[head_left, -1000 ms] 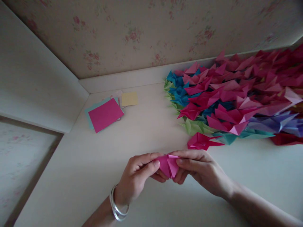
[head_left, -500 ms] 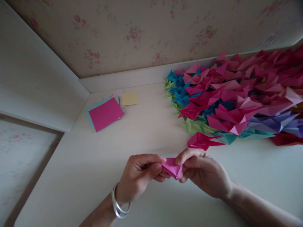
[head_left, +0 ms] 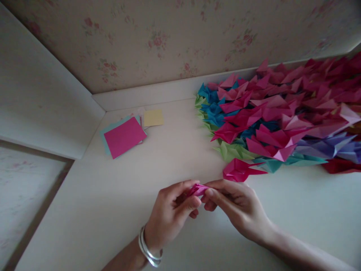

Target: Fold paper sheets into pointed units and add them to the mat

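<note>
A small folded piece of pink origami paper is held above the white tabletop between my two hands. My left hand, with silver bangles at the wrist, closes its thumb and fingers round the left end. The thumb and fingers of my right hand pinch the right end. Part of the paper is hidden by my fingers. Just beyond my right hand lies a bright pink folded paper figure, at the near edge of a large pile of folded paper figures.
At the back left lies a stack of paper sheets, magenta on top, with a yellow pad of paper beside it. A white panel rises at the left, and floral wallpaper covers the wall behind the table.
The pink paper has turned, so a narrow folded edge shows instead of its broad face. My right hand has shifted its pinch to the paper's right end.
</note>
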Motion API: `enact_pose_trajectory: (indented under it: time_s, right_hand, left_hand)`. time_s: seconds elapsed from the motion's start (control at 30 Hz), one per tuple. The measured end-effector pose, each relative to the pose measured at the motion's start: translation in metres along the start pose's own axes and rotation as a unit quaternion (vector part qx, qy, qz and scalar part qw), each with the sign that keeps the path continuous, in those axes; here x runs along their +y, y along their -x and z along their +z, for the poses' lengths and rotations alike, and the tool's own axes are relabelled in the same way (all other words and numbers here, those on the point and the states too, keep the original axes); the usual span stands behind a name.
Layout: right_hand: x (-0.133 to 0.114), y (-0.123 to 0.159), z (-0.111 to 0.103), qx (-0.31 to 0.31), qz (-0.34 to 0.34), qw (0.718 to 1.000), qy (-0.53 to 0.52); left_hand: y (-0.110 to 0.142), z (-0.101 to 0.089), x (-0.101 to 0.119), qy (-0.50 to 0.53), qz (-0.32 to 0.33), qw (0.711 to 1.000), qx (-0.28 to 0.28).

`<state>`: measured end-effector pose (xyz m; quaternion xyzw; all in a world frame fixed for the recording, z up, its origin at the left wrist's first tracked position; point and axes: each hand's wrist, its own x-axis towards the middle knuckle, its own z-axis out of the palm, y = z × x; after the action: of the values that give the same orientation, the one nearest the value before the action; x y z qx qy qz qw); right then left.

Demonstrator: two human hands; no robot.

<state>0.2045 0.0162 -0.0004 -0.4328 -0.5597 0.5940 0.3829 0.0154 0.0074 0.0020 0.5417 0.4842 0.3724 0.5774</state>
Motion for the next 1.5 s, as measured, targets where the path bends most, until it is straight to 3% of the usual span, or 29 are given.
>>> enact_pose_trajectory:
  time_s: [0.2, 0.43, 0.6, 0.87, 1.07, 1.23, 1.5]
  right_hand:
    - [0.0, -0.001, 0.003, -0.017, 0.02, 0.999, 0.043]
    - [0.002, -0.001, 0.004, 0.0, -0.058, 0.987, 0.152]
    - [0.003, 0.001, 0.008, 0.013, -0.082, 0.981, 0.177]
    - [0.003, 0.002, 0.011, -0.049, 0.009, 0.995, 0.087]
    - [0.0, 0.003, 0.012, -0.065, 0.023, 0.997, 0.041]
    - [0.003, 0.003, 0.016, -0.057, 0.04, 0.998, -0.005]
    - [0.003, 0.006, 0.014, -0.067, 0.019, 0.998, 0.013]
  left_hand:
    - [0.002, 0.002, 0.002, -0.134, 0.058, 0.989, 0.021]
    - [0.006, 0.005, 0.005, -0.081, -0.043, 0.996, -0.022]
    - [0.009, 0.011, 0.004, -0.138, -0.02, 0.99, -0.012]
    - [0.012, 0.008, 0.001, -0.14, 0.005, 0.99, 0.022]
    - [0.012, 0.007, 0.007, -0.132, 0.015, 0.991, -0.006]
    - [0.011, 0.006, 0.004, -0.167, 0.024, 0.986, 0.015]
    - [0.009, 0.007, 0.001, -0.05, -0.045, 0.996, -0.056]
